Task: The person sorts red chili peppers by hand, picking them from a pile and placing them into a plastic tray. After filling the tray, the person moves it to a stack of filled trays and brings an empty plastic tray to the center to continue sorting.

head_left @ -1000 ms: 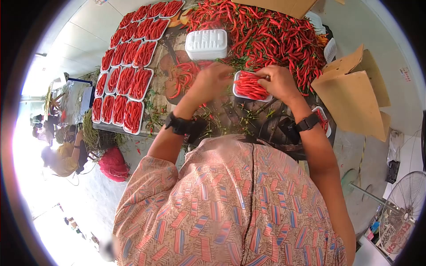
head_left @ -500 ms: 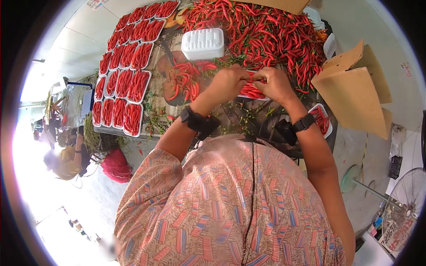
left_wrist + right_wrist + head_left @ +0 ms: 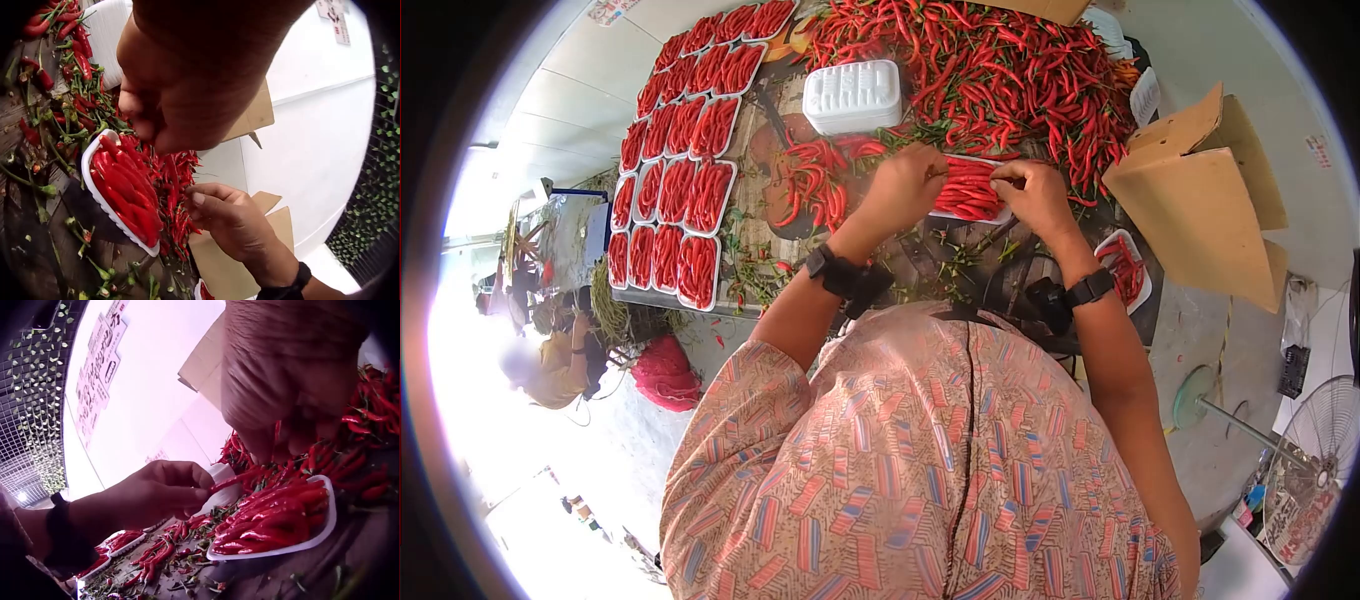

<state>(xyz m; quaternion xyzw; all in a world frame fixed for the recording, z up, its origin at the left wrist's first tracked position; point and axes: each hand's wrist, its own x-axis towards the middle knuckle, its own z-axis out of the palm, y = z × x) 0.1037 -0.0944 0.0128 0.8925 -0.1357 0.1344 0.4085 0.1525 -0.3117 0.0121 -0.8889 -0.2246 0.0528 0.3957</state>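
Observation:
A white foam tray (image 3: 992, 216) of red chili peppers (image 3: 968, 190) lies on the table between both hands. My left hand (image 3: 905, 185) is at the tray's left side, thumb and fingertips together. In the right wrist view, a red chili pepper (image 3: 232, 482) reaches out from the left hand's fingertips, over the tray. My right hand (image 3: 1032, 192) is over the tray's right edge with curled fingers. A red sliver of chili pepper (image 3: 278, 430) shows between the right fingers in the right wrist view; the rest is hidden.
Rows of filled trays (image 3: 668, 190) line the table's left side. A stack of white trays (image 3: 852, 97), loose chili peppers (image 3: 815, 185) and a large chili pile (image 3: 1020, 80) lie beyond the hands. Stems litter the wood. Another tray (image 3: 1145, 290) and a cardboard box (image 3: 1200, 200) are at right.
The left hand came rightward from beside the loose chili peppers and met the right hand over the tray. Now the hands have drawn apart, uncovering the peppers in the tray.

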